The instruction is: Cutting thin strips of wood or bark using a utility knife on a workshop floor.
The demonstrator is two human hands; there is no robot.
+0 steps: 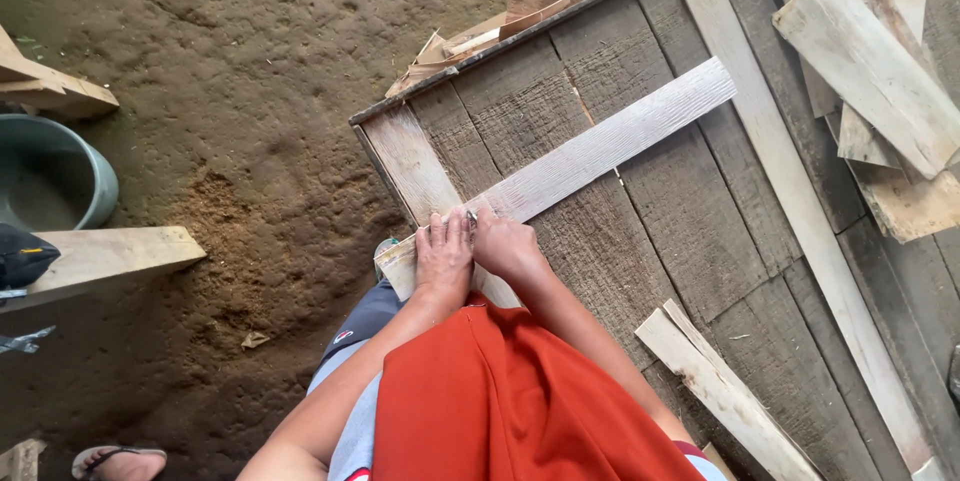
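Wooden plank [600, 151], long axis seemingly up-right.

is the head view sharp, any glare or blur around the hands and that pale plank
Head view: soft, even daylight, no hard shadows or glare; the left hand and right hand are sharp on the pale plank; wide-lens bending shows at the edges; the small item at the right hand is too small to identify.

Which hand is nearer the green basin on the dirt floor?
Left. The left hand lies flat on the near end of the pale plank, on the side toward the green basin. The right hand sits just beyond it, farther from the basin.
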